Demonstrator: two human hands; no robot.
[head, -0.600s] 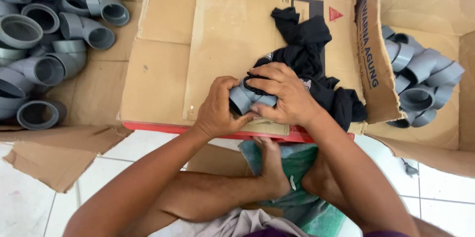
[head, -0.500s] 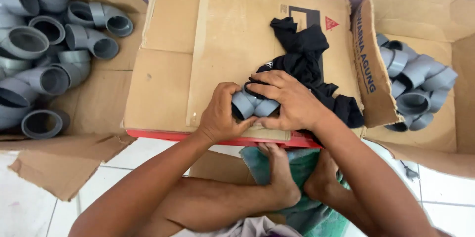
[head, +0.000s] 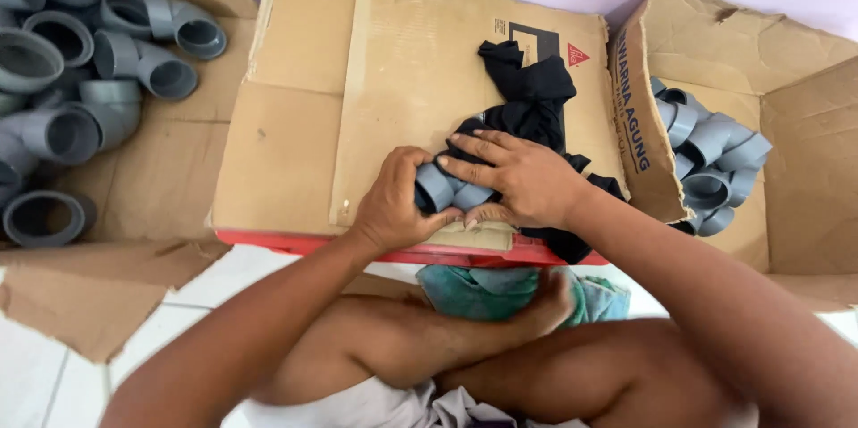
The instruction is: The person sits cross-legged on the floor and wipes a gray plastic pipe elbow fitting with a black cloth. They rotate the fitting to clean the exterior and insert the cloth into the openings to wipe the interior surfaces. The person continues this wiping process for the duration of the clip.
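Both the left hand (head: 393, 205) and right hand (head: 523, 180) have fingers closed around a grey pipe elbow (head: 447, 191) over the flattened cardboard box (head: 295, 124), and uneven squeezing could let it slip sideways.

Bare arms with no sleeves, bare legs, 2 bare hands, left hand (head: 393, 205), right hand (head: 527, 180); pale shorts.

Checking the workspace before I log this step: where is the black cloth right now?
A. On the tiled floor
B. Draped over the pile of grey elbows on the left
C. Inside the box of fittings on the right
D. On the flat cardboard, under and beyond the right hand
D: the black cloth lies on the flat cardboard, reaching under the right hand, which with the left hand grips a grey pipe fitting.
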